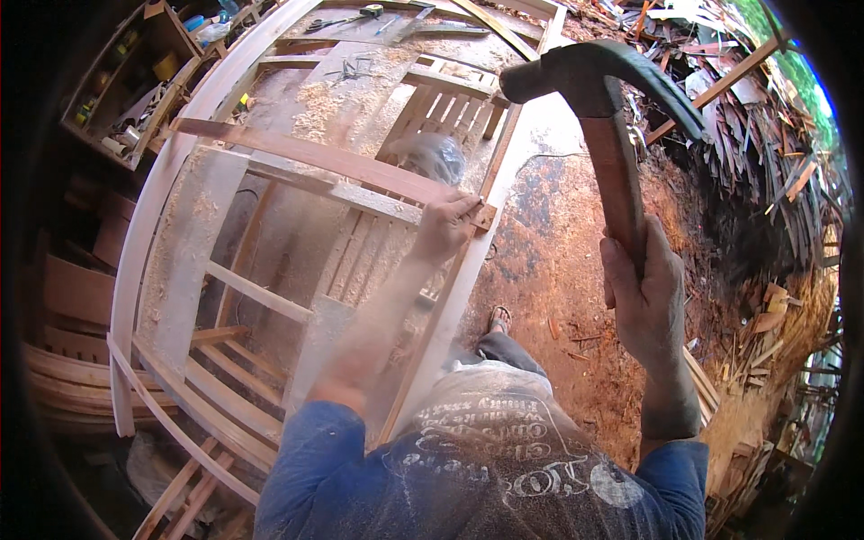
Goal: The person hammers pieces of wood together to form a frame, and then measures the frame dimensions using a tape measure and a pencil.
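My right hand (650, 290) is closed around the wooden handle of a claw hammer (621, 135), raised at the right with its dark head up. My left hand (445, 225) is closed on the near end of a reddish wooden slat (333, 162), beside the frame's right-hand rail. Whether its fingertips also pinch a nail is too small to tell. The slat lies across a pale slatted wooden frame (355, 196), reaching its far left rail. By my left fingertips, a small wood block (486, 217) sits at the rail. A clear plastic bag (432, 157) lies beyond the slat.
Loose nails (349, 68), wood shavings (317, 110) and a tape measure (371, 11) lie on the boards at the back. An open wooden cabinet (135, 72) stands at far left. Scrap wood (738, 126) is heaped at right, beside the stained floor (558, 234).
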The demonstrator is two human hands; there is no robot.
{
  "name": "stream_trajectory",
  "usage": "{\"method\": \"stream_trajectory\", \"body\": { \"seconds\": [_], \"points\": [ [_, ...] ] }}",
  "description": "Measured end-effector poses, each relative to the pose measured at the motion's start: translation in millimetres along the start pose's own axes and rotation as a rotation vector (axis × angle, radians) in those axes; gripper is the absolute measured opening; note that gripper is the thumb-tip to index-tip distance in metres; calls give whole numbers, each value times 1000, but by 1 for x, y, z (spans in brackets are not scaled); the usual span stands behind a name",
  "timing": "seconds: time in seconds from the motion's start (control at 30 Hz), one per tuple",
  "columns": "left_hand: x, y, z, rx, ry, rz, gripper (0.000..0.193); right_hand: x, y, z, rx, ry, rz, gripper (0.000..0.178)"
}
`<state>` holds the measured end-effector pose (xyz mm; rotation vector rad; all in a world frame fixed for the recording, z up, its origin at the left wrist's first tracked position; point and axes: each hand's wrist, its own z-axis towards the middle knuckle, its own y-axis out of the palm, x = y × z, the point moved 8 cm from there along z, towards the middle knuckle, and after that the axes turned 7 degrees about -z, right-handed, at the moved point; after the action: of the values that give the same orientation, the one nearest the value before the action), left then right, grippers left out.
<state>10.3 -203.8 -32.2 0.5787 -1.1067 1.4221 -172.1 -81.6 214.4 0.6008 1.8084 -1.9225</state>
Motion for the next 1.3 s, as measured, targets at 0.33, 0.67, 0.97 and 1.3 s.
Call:
{"method": "stream_trajectory", "body": {
  "seconds": [0.33, 0.67, 0.97, 1.3],
  "points": [
    [9, 2, 0, 154, 209, -22, 17, 52, 69, 11, -245, 101, -172, 25],
    [7, 8, 0, 3, 8, 24, 16, 74, 92, 5, -317, 114, -203, 28],
    [-11, -76, 47, 55, 122, 412, 29, 129, 53, -61, -93, 454, 386, 23],
    [-55, -101, 53, -308, -348, 875, 33, 157, 78, -110, -130, 563, 422, 22]
  ]
}}
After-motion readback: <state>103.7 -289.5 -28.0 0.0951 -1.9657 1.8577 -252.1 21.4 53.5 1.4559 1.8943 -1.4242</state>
